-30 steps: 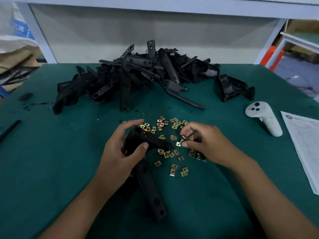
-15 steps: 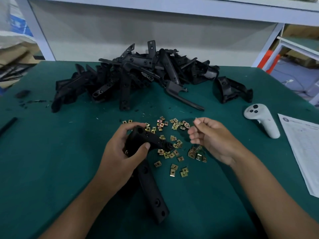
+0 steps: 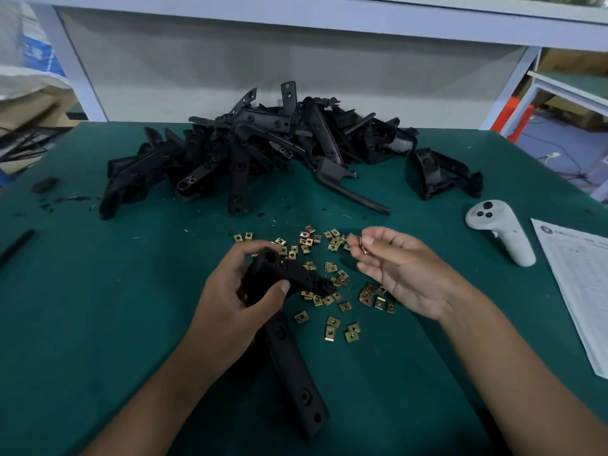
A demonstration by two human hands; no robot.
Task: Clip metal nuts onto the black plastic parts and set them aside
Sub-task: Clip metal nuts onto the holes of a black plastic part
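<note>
My left hand [image 3: 237,301] grips the upper end of a long black plastic part [image 3: 289,343] whose lower end reaches toward me across the green table. My right hand [image 3: 399,271] is lifted above the table, palm turned toward me, and pinches one small brass metal nut [image 3: 362,246] between thumb and fingertips. Several loose brass nuts [image 3: 329,281] lie scattered on the mat between and beyond my hands. A big pile of black plastic parts [image 3: 256,153] sits at the back of the table.
A single black part [image 3: 442,174] lies apart at the back right. A white handheld controller [image 3: 503,232] rests at the right, with a printed sheet of paper [image 3: 579,284] beside it. A black rod [image 3: 14,246] lies at the left edge. The table [image 3: 98,324] is green.
My right hand rose from the scattered nuts with one nut pinched and turned palm toward me. My left hand kept its hold on the black part.
</note>
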